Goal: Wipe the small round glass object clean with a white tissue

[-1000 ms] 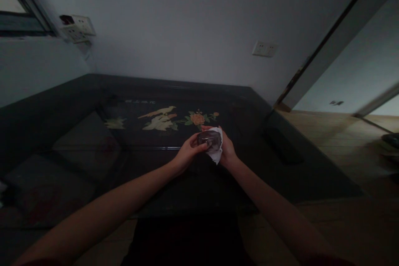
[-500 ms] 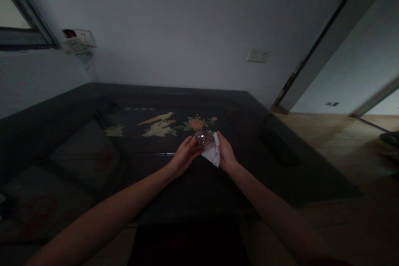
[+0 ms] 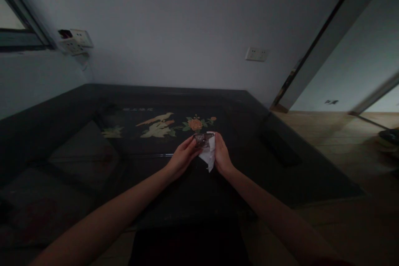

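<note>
A small clear glass dish [image 3: 202, 139] is held between both hands above a dark table [image 3: 237, 174]. My left hand [image 3: 181, 158] grips its left rim with curled fingers. My right hand [image 3: 220, 156] is closed on a white tissue [image 3: 208, 157] that is pressed against the dish's right side; a corner of the tissue hangs down below the hands. The room is dim and the dish's inside is hard to make out.
The table's glass top bears a painted bird and orange flower design [image 3: 174, 124]. Wall sockets [image 3: 257, 54] sit on the back wall, and another socket block [image 3: 75, 39] at left. A doorway and wooden floor [image 3: 352, 141] lie to the right.
The dish has tipped from facing me to nearly level. The tissue has moved from behind the dish to its right side, and both hands have drawn slightly closer together.
</note>
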Demonstrator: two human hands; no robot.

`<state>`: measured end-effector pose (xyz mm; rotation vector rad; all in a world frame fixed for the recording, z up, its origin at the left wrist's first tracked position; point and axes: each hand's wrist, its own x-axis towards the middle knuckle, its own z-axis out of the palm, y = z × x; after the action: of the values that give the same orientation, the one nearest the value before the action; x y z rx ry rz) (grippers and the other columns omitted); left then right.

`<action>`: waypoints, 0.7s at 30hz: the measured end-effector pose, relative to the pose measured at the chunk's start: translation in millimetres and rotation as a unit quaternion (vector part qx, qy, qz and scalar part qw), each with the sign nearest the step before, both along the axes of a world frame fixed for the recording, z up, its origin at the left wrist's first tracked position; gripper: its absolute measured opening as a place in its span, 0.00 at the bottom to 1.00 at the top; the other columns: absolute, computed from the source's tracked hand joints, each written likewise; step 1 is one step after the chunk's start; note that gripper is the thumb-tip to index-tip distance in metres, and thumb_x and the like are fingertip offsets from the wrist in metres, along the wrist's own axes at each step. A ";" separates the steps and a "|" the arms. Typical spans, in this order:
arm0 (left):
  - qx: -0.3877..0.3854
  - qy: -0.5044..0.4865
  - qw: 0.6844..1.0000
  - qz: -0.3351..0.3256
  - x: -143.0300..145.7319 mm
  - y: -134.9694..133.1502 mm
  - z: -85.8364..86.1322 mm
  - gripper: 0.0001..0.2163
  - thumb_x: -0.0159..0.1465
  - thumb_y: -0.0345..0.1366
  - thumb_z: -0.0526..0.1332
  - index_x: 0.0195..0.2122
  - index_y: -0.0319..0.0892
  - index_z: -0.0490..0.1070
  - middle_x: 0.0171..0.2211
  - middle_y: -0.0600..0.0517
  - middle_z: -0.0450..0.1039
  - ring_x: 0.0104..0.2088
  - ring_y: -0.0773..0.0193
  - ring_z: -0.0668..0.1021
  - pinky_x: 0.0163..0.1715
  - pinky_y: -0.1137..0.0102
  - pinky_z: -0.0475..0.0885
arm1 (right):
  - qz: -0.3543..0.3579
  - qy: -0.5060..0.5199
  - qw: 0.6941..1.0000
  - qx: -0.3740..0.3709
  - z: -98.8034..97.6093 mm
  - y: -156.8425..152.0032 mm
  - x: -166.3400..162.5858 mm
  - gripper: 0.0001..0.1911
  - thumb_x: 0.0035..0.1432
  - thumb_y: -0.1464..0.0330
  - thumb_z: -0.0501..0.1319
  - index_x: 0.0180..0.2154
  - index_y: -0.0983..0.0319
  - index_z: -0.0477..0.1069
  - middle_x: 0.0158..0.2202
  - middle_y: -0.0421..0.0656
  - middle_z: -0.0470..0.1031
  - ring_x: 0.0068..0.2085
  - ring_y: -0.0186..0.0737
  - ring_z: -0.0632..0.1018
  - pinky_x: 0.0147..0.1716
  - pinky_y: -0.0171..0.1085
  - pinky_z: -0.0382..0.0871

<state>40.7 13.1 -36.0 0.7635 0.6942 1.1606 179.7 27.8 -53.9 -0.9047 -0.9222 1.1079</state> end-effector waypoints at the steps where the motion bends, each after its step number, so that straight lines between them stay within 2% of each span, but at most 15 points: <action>1: -0.005 0.005 1.000 0.009 0.0 -0.1 0.0 0.18 0.58 0.38 0.67 0.50 0.43 0.70 0.49 0.46 0.74 0.45 0.63 0.77 0.55 0.62 0.67 | -0.001 -0.003 1.000 -0.002 0.4 0.0 -0.1 0.19 0.56 0.50 0.58 0.39 0.57 0.70 0.34 0.39 0.74 0.35 0.38 0.74 0.37 0.37 0.69; 4: -0.017 0.018 0.999 0.026 1.1 -1.8 0.3 0.16 0.60 0.39 0.66 0.48 0.43 0.69 0.46 0.47 0.74 0.45 0.62 0.77 0.54 0.60 0.68 | -0.006 -0.014 1.000 -0.004 1.4 -0.6 -0.8 0.20 0.57 0.49 0.57 0.41 0.57 0.68 0.38 0.40 0.75 0.38 0.39 0.75 0.39 0.38 0.70; 7: 0.007 0.020 1.000 0.014 4.0 -4.1 1.0 0.15 0.60 0.41 0.65 0.46 0.42 0.70 0.50 0.45 0.73 0.51 0.58 0.74 0.55 0.60 0.67 | -0.013 -0.044 0.999 -0.003 3.0 -2.9 -2.7 0.19 0.58 0.50 0.57 0.42 0.57 0.66 0.43 0.42 0.75 0.41 0.39 0.75 0.43 0.39 0.69; 11: 0.051 0.045 0.997 0.043 7.2 -5.1 -0.8 0.28 0.52 0.33 0.70 0.54 0.42 0.65 0.54 0.45 0.71 0.54 0.57 0.73 0.58 0.62 0.63 | -0.008 -0.090 0.996 0.010 7.9 -9.9 -6.4 0.19 0.57 0.52 0.58 0.44 0.57 0.65 0.44 0.43 0.75 0.39 0.39 0.76 0.38 0.37 0.70; 15: 0.045 0.062 0.996 0.050 7.8 -6.5 -3.4 0.37 0.48 0.28 0.71 0.59 0.44 0.59 0.55 0.44 0.70 0.54 0.57 0.73 0.60 0.60 0.61 | -0.011 -0.118 0.993 0.029 13.4 -16.8 -8.4 0.18 0.58 0.53 0.58 0.44 0.56 0.65 0.45 0.43 0.75 0.38 0.38 0.76 0.35 0.35 0.69; 18: 0.038 0.072 0.996 0.036 8.1 -8.6 -2.1 0.41 0.44 0.26 0.72 0.60 0.44 0.57 0.54 0.44 0.72 0.53 0.55 0.74 0.59 0.58 0.62 | -0.003 -0.109 0.993 0.035 15.1 -18.3 -9.2 0.17 0.58 0.53 0.58 0.44 0.55 0.65 0.48 0.43 0.75 0.40 0.37 0.76 0.36 0.35 0.70; 21: 0.030 0.059 0.997 0.038 8.4 -9.1 0.7 0.39 0.43 0.28 0.73 0.57 0.42 0.60 0.52 0.45 0.73 0.52 0.55 0.74 0.59 0.59 0.62 | 0.001 -0.079 0.997 0.020 15.8 -15.2 -9.4 0.17 0.57 0.52 0.59 0.42 0.55 0.65 0.45 0.42 0.76 0.38 0.38 0.77 0.35 0.36 0.71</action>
<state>49.1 4.0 -35.2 0.8686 0.7944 1.2172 170.3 12.5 -38.1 -0.9689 -1.0724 1.0273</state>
